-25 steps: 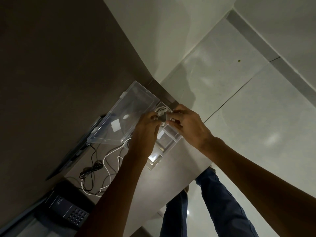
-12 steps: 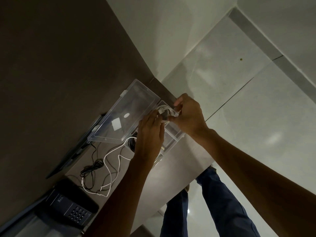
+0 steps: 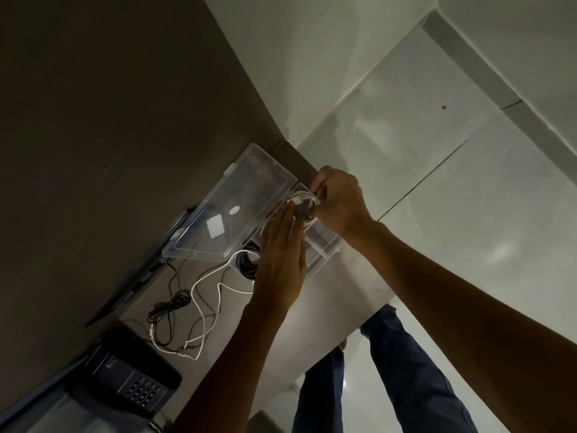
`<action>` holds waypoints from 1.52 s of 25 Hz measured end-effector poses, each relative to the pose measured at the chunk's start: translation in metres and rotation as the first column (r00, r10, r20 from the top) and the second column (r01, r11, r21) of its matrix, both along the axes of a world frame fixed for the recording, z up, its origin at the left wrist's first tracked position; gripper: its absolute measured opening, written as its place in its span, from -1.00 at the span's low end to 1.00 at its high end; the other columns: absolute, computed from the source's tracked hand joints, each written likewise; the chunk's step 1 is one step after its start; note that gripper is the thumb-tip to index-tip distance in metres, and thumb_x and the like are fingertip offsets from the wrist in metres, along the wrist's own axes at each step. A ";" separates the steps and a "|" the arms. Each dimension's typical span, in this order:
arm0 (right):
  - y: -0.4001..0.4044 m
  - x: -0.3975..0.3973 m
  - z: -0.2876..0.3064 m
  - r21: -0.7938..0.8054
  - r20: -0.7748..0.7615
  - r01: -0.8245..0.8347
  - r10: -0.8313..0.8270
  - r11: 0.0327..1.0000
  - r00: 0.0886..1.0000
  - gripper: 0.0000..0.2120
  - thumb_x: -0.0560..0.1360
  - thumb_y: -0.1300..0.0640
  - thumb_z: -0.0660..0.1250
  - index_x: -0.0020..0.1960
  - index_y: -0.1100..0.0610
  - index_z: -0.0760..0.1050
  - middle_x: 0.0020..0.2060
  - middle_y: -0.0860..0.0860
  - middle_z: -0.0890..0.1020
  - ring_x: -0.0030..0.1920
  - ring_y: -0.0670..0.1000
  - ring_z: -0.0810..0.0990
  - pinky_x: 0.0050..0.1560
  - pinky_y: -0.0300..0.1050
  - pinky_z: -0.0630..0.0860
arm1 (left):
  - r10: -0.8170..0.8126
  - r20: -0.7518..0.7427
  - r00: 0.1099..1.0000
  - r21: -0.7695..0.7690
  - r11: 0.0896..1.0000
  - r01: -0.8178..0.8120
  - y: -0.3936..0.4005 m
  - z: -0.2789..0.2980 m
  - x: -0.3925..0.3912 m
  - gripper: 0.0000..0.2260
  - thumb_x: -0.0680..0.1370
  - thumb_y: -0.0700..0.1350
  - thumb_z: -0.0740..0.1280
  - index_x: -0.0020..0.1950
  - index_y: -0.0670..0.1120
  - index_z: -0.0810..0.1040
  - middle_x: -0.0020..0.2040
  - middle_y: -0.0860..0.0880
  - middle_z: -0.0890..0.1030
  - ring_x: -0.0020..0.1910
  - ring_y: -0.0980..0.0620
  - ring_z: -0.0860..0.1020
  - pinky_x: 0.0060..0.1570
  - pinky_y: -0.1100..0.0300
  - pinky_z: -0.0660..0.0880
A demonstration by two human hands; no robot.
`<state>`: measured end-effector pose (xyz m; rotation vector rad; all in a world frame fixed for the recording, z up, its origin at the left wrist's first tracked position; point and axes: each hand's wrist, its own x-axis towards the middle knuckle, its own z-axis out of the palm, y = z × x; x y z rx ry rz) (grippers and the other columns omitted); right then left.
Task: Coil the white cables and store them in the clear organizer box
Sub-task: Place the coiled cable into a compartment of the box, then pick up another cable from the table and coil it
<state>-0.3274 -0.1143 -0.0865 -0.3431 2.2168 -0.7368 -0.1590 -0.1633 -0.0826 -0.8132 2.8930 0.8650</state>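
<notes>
A clear organizer box (image 3: 327, 250) stands on the desk with its clear lid (image 3: 231, 210) tipped open to the left. My right hand (image 3: 338, 201) pinches a coiled white cable (image 3: 304, 201) and holds it down in the box's far compartment. My left hand (image 3: 281, 254) lies flat over the box with fingers straight, fingertips touching the coil. A second white cable (image 3: 203, 307) lies loose on the desk to the left, one end running under my left hand.
A thin black cable (image 3: 170, 304) lies tangled beside the loose white one. A coil of dark cable (image 3: 246, 264) sits by the box. A dark desk phone (image 3: 131, 376) stands at the lower left. The desk edge (image 3: 368, 310) runs near my legs.
My right hand has pushed the white coil farther into the box. My left hand let go of the coil, opened flat and slid back over the box.
</notes>
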 end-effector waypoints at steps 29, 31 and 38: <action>0.020 0.013 0.008 0.006 -0.040 0.063 -0.063 0.998 0.997 -0.64 0.40 0.27 0.65 0.13 0.21 0.61 -0.08 0.04 0.69 -0.07 0.10 0.74 0.08 0.03 0.75 | 0.272 -0.054 0.961 0.034 0.962 -0.270 0.028 0.023 0.066 -0.77 0.65 -0.26 0.47 0.31 -0.23 0.68 0.49 -0.26 0.58 0.51 -0.27 0.54 0.43 -0.17 0.57; 0.017 0.012 0.009 0.000 -0.025 0.065 -0.065 0.998 0.998 -0.60 0.40 0.29 0.65 0.17 0.20 0.59 -0.09 0.03 0.66 -0.08 0.08 0.70 0.09 -0.02 0.73 | 0.305 -0.060 0.950 0.037 0.952 -0.304 0.028 0.026 0.069 -0.77 0.65 -0.23 0.47 0.32 -0.20 0.68 0.48 -0.23 0.59 0.49 -0.19 0.55 0.42 -0.06 0.55; 0.022 0.049 0.038 -0.322 -0.177 -0.026 -0.033 0.946 0.984 -0.60 0.45 0.21 0.64 0.10 0.07 0.46 -0.16 0.01 0.56 -0.26 -0.14 0.50 -0.22 -0.44 0.49 | 0.589 -0.055 0.806 -0.061 0.804 -0.592 0.017 0.038 0.116 -0.75 0.62 -0.31 0.49 0.29 -0.30 0.64 0.25 -0.28 0.63 0.26 -0.18 0.59 0.28 0.09 0.49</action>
